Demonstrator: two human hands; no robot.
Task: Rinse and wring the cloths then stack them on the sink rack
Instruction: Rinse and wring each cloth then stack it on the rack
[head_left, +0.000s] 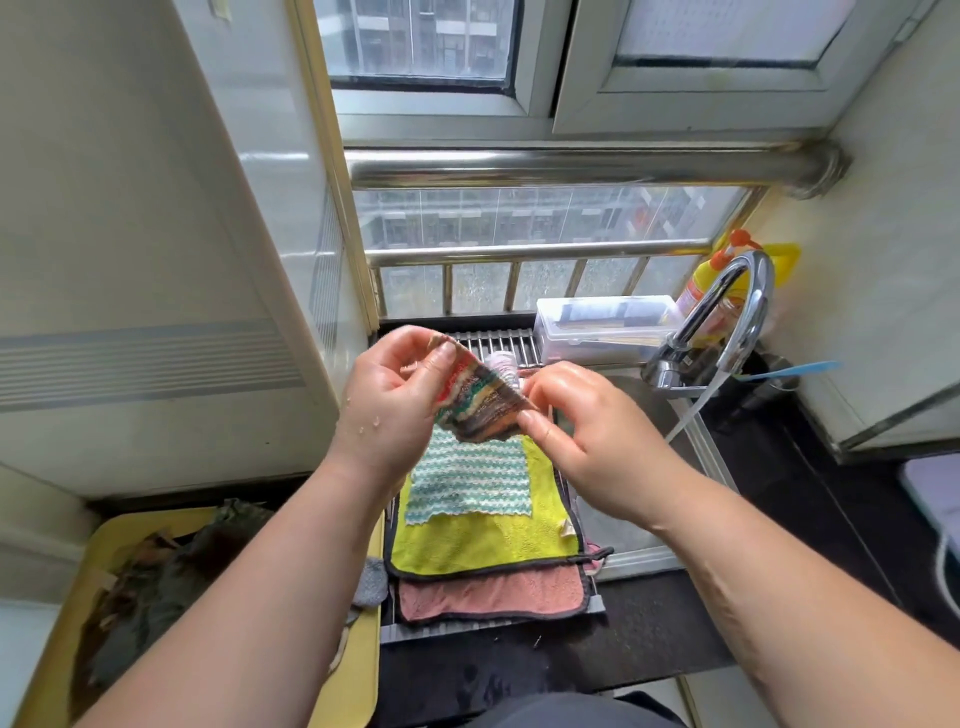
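Above the sink rack (511, 340), the left hand (387, 395) and right hand (587, 431) each pinch a corner of the striped cloth (478, 402). It should be spread flat, then laid squarely on the zigzag cloth (470, 480).

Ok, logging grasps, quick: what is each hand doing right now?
Left hand: pinches the upper corner of the striped cloth.
Right hand: pinches its lower right edge.

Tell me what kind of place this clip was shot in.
Probably a small home kitchen sink corner by a window: a steel sink with a running faucet, a rack across it stacked with cloths, and a detergent bottle behind.
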